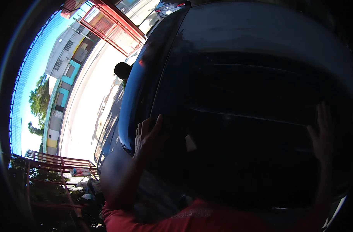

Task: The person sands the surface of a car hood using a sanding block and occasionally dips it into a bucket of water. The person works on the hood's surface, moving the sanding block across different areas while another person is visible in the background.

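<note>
A dark car body panel (238, 154), probably the hood, fills the middle and right of the view, much of it lost in shadow. My left hand (147, 137) lies near the panel's left edge, its fingers spread and slightly bent, with nothing in them. Far to the right, my right hand (322, 135) rests on or just over the dark surface. Its fingers point away from me, and the thumb stands apart. Between the hands, a small pale patch (190, 143) shows on the panel. Whether either palm presses down is too dark to tell.
Beyond the car's left side stands a dark rounded shape (123, 70), possibly a person's head. A red mesh gate (112, 29) and another car (169, 8) are farther off. Red railings (60, 158) with bags (80, 172) are at lower left, beside a sunlit street (84, 92).
</note>
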The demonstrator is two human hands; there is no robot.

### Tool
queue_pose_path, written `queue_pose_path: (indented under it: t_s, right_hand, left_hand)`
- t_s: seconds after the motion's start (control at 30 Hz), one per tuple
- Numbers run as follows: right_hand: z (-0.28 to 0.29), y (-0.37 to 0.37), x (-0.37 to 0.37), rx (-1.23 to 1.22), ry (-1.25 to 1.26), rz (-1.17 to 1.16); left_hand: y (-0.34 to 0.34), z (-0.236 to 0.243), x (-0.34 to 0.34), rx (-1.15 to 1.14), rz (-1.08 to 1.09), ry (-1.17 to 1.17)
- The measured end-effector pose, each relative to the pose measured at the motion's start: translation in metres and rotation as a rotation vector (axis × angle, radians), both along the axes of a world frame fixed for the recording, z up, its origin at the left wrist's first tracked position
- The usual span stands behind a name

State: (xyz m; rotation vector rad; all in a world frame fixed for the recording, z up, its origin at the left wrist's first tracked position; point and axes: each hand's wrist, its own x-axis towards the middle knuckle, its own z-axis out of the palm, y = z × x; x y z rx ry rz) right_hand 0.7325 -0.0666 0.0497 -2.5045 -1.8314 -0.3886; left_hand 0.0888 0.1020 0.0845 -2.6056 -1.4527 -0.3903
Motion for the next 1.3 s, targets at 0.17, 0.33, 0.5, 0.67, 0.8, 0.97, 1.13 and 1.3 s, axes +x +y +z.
queue_pose_path:
  t_s: [0.17, 0.33, 0.5, 0.67, 0.8, 0.97, 1.13, 1.3]
  right_hand:
    - [0.019, 0.004, -0.012, -0.045, -0.057, -0.024]
    - [0.037, -0.001, -0.020, -0.011, 0.140, 0.000]
    - [0.024, -0.009, -0.016, -0.005, 0.177, 0.017]
    - [0.010, -0.004, -0.016, -0.034, 0.010, -0.025]
    - [0.022, -0.001, -0.016, -0.047, -0.061, 0.017]
    - [0.028, 0.000, -0.014, -0.064, 0.148, 0.079]
    - [0.008, 0.000, -0.014, -0.030, 0.097, 0.075]
    - [0.010, -0.002, -0.020, -0.029, 0.025, 0.040]
  left_hand:
    - [0.163, 0.005, 0.066, -0.050, 0.051, -0.066]
    - [0.265, 0.018, 0.139, -0.065, 0.286, -0.007]
    - [0.107, 0.006, 0.058, -0.030, -0.133, -0.103]
    - [0.031, 0.009, -0.010, -0.018, -0.330, -0.011]
    - [0.184, 0.025, 0.050, 0.025, -0.200, 0.243]
    - [0.269, 0.010, 0.081, -0.061, 0.008, 0.094]
    - [0.128, 0.018, -0.004, -0.354, -0.249, 0.023]
    - [0.123, 0.043, -0.019, -0.189, -0.379, 0.295]
